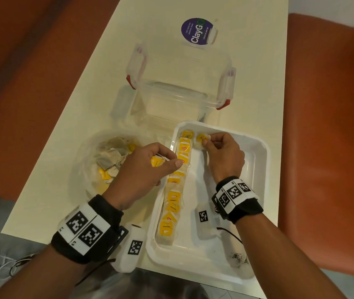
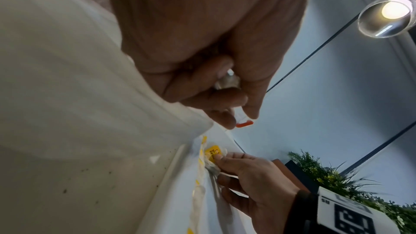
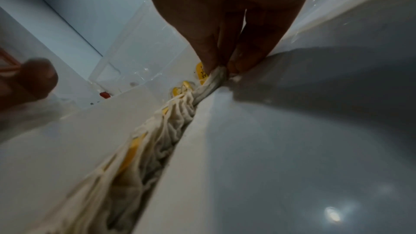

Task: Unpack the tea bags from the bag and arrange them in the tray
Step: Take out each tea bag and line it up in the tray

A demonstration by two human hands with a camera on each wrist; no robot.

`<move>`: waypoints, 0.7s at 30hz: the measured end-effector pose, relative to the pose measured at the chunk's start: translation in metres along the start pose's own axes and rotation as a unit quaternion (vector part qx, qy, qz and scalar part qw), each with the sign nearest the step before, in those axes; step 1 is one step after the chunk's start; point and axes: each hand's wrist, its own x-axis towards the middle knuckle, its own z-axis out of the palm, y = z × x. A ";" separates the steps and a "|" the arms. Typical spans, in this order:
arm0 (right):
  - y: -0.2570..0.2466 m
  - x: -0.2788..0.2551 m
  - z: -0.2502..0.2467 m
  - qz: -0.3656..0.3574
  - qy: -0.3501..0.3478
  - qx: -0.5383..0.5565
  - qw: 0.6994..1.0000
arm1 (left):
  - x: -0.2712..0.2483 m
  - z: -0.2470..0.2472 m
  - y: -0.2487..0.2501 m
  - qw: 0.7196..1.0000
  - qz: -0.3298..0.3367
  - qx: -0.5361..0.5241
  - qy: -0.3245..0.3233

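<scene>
**Starting a second row of tea bags**

Your right hand (image 1: 223, 156) pinches a tea bag (image 1: 201, 140) between thumb and fingers (image 3: 209, 56) at the far end of the tray (image 1: 264, 160), just beside the top of the finished row (image 1: 177, 186). The pinch falls on the paper pouch with the yellow tag turned up, probably so the bag lands flat and tag-up like its neighbours.

Your left hand (image 1: 148, 169) hovers over the tray's left rim, between the tray and the bag (image 1: 98, 160). Its fingers are curled and seem to hold another tea bag (image 1: 157, 161) by its tag; the left wrist view does not show this grip, so read it as likely rather than certain. Holding it there would keep the next piece ready.

The row runs lengthwise along the tray's left wall, from the near end to the far end, its bags overlapping with tags up. The pinched bag sits at the head of what looks like a parallel second row.

The clear bag lies open on the counter (image 1: 107, 83), left of the tray, with more tea bags inside. A lidded box (image 1: 182, 83) stands beyond.
</scene>
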 end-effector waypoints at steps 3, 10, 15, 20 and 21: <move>-0.001 0.001 0.002 0.024 0.008 -0.006 1.000 | -0.002 -0.001 0.000 1.000 -0.006 0.003 0.001; 0.000 0.005 0.004 0.056 0.005 0.019 0.998 | -0.005 -0.003 0.000 1.000 -0.018 0.001 0.003; 0.000 0.008 0.003 0.060 0.006 0.034 0.998 | -0.005 -0.006 0.003 0.996 -0.063 -0.068 -0.008; 0.004 0.007 0.003 0.052 0.006 0.063 0.997 | -0.005 -0.009 0.012 0.954 -0.139 -0.261 -0.054; 0.005 0.006 0.002 0.049 0.006 0.067 0.997 | -0.004 -0.009 0.013 0.943 -0.144 -0.293 -0.059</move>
